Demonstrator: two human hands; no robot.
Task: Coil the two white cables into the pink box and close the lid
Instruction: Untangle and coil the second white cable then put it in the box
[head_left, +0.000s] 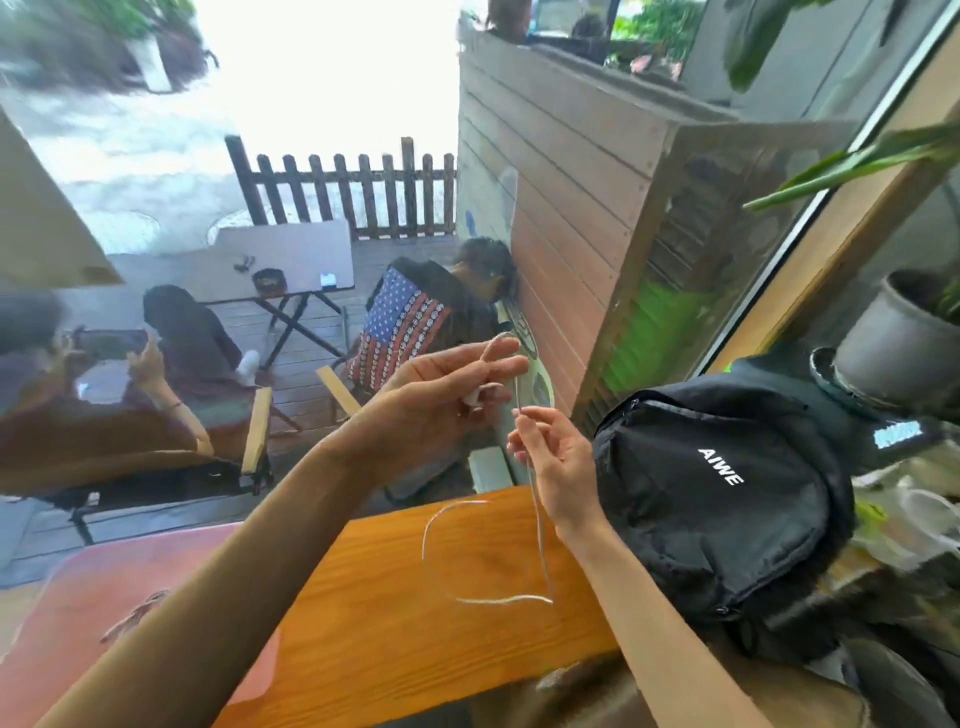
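Observation:
A thin white cable runs between both raised hands above the wooden table. My left hand pinches one end with its white plug, and a small loop of cable curls over its fingertips. My right hand pinches the cable just below that. From there the cable hangs down and curves in a loose loop over the table. The pink box lies at the lower left, partly hidden behind my left forearm; something thin and pale lies on it, too blurred to name.
A black backpack marked AIWE stands on the table's right end. A grey plant pot sits behind it on the sill. Beyond the window, people sit in chairs on a wooden deck.

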